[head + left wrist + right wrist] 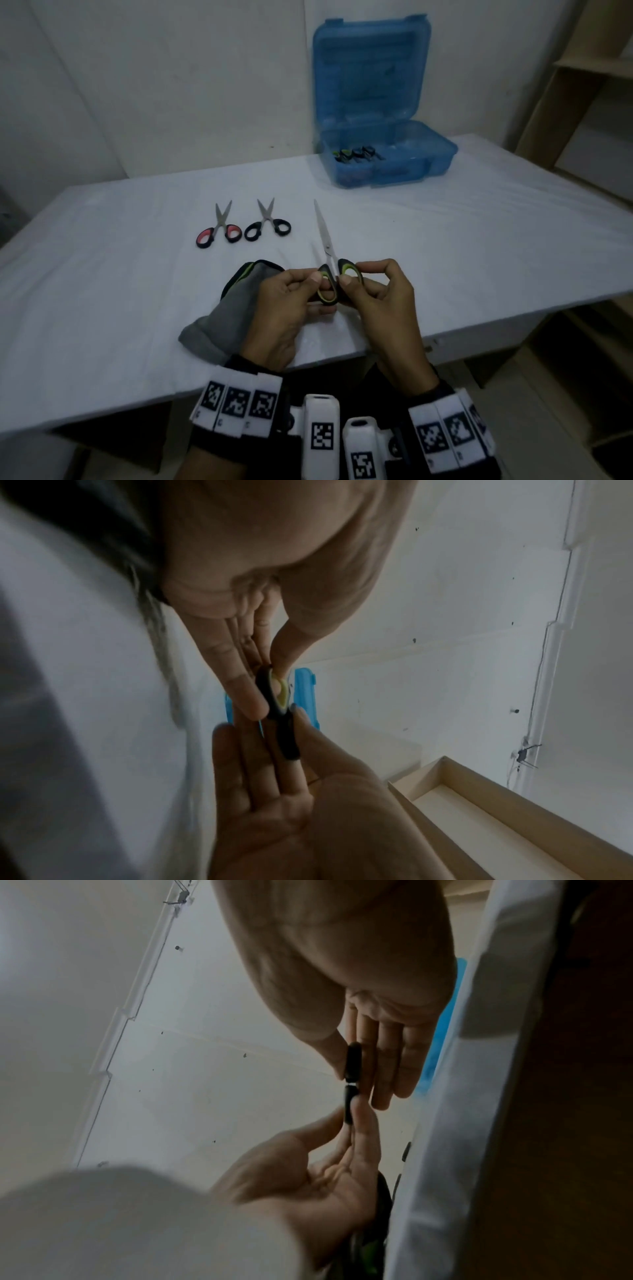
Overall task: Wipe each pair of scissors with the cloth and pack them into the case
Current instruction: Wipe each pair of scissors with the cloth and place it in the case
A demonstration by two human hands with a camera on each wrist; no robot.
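1. The green scissors (329,263) are held just above the near part of the desk (479,240), blades together and pointing away toward the case (383,150).
2. The left hand (284,308) pinches the left loop between thumb and fingers; the right hand (383,294) pinches the right loop the same way. Both grips are pressed onto the handles.
3. The cloth (222,308) lies on the desk under and beside the left hand; neither hand holds it, and it does not touch the blades.
4. Judged from this, the step in hand is readying this pair: either about to wipe it or about to pack it. I cannot tell which.
5. Next, one hand must let go, to take up the cloth or to carry the pair to the case.
6. The red pair (219,228) and the black pair (269,222) wait on the desk; other scissors lie in the open case.
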